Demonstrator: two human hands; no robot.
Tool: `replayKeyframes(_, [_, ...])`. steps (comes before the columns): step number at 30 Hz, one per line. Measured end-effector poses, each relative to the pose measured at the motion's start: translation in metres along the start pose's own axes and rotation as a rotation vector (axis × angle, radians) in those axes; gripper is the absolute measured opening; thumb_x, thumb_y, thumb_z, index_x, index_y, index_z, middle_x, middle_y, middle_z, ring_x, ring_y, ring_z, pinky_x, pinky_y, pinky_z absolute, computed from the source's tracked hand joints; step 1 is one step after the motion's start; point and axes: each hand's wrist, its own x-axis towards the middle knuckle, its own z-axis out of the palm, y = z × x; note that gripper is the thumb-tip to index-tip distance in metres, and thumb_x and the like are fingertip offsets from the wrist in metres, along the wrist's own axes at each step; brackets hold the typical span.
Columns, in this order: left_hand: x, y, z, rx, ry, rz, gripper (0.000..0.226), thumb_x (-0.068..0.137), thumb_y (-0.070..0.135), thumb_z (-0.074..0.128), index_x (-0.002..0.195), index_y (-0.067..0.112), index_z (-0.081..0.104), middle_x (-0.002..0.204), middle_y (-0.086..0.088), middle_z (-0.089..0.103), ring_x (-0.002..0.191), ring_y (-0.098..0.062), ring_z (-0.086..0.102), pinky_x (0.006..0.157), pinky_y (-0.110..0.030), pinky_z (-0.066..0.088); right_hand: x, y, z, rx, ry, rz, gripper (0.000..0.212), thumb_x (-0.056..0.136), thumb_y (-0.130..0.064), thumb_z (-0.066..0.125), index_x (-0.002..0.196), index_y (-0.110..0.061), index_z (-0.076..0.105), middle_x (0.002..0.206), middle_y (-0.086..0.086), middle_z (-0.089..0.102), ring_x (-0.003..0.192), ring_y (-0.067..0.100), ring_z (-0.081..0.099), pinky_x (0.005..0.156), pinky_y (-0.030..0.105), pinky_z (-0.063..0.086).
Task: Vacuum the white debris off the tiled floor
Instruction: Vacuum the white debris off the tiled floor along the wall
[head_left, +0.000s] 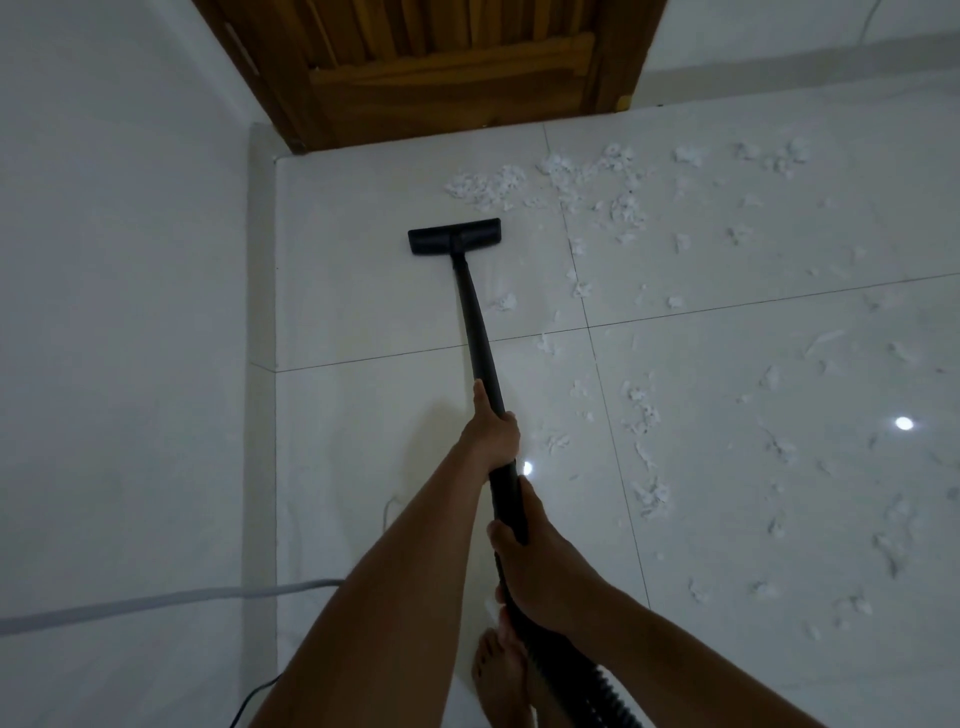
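Your right hand (540, 577) is wrapping its grip round the wand's (475, 322) near end, hiding the hose (592, 696) joint. Your left hand (491, 434) is clamping higher. The nozzle (454, 236) is sitting just short of debris (488, 187) scattered rightward across the floor (363, 312).

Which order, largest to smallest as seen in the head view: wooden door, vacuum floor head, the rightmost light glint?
1. wooden door
2. floor head
3. light glint
The door lies farthest yet looks largest, so the order is safe.
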Motion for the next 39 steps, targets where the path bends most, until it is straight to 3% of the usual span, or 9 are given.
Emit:
replayKeyframes(7, [0.025,0.022,0.0,-0.023,0.011,0.007,0.07,0.107,0.03,0.033,0.153,0.039,-0.017,0.143,-0.011,0.046,0.086,-0.018,0.054,0.089,-0.038,0.049,0.033,-0.002,-0.017,-0.069,0.018,0.019,0.067,0.11,-0.038,0.036,0.16,-0.047,-0.007,0.091,0.005,0.067,0.064,0.014,0.064,0.058,0.028,0.057])
replayKeyframes(9, [0.032,0.026,0.002,-0.014,0.013,0.005,0.069,0.107,0.03,0.033,0.153,0.04,-0.018,0.142,-0.011,0.047,0.082,-0.017,0.054,0.085,-0.036,0.049,0.04,-0.003,-0.022,-0.082,0.013,0.018,0.066,0.11,-0.039,0.035,0.159,-0.049,-0.008,0.099,0.006,0.069,0.061,0.013,0.064,0.055,0.028,0.055])
replayKeyframes(14, [0.046,0.033,-0.005,0.013,0.027,0.011,0.069,0.107,0.03,0.033,0.154,0.039,-0.017,0.137,-0.014,0.052,0.073,-0.013,0.054,0.078,-0.033,0.049,0.049,-0.016,-0.026,0.002,0.003,0.019,0.064,0.11,-0.039,0.036,0.158,-0.052,-0.004,0.097,0.011,0.069,0.044,0.008,0.057,0.042,0.02,0.047])
replayKeyframes(19, [0.064,0.045,-0.018,0.008,0.03,0.024,0.069,0.107,0.031,0.033,0.154,0.039,-0.017,0.141,-0.013,0.05,0.089,-0.021,0.058,0.085,-0.036,0.05,0.067,-0.032,-0.028,0.017,0.006,0.04,0.065,0.11,-0.041,0.038,0.157,-0.054,-0.005,0.094,0.013,0.069,0.042,0.007,0.055,0.042,0.02,0.047])
replayKeyframes(23, [0.081,0.055,-0.025,0.01,0.031,0.031,0.069,0.107,0.03,0.032,0.153,0.039,-0.017,0.139,-0.014,0.051,0.085,-0.019,0.058,0.08,-0.033,0.05,0.082,-0.046,-0.035,0.039,0.01,0.037,0.065,0.11,-0.038,0.037,0.156,-0.057,-0.004,0.084,0.012,0.065,0.04,0.007,0.054,0.043,0.021,0.047])
replayKeyframes(31, [0.102,0.066,-0.042,0.043,0.046,0.04,0.069,0.106,0.031,0.033,0.153,0.039,-0.017,0.134,-0.014,0.054,0.083,-0.02,0.06,0.081,-0.035,0.051,0.102,-0.065,-0.034,0.051,0.003,0.032,0.063,0.11,-0.037,0.036,0.156,-0.056,-0.003,0.084,0.014,0.064,0.041,0.009,0.055,0.043,0.022,0.049])
replayKeyframes(39, [0.07,0.079,-0.046,0.035,0.031,0.003,0.07,0.106,0.031,0.033,0.153,0.04,-0.017,0.136,-0.014,0.053,0.096,-0.026,0.062,0.094,-0.043,0.052,0.069,-0.081,-0.041,0.049,-0.017,0.051,0.063,0.11,-0.035,0.037,0.158,-0.053,-0.001,0.083,0.014,0.063,0.043,0.01,0.055,0.041,0.021,0.048])
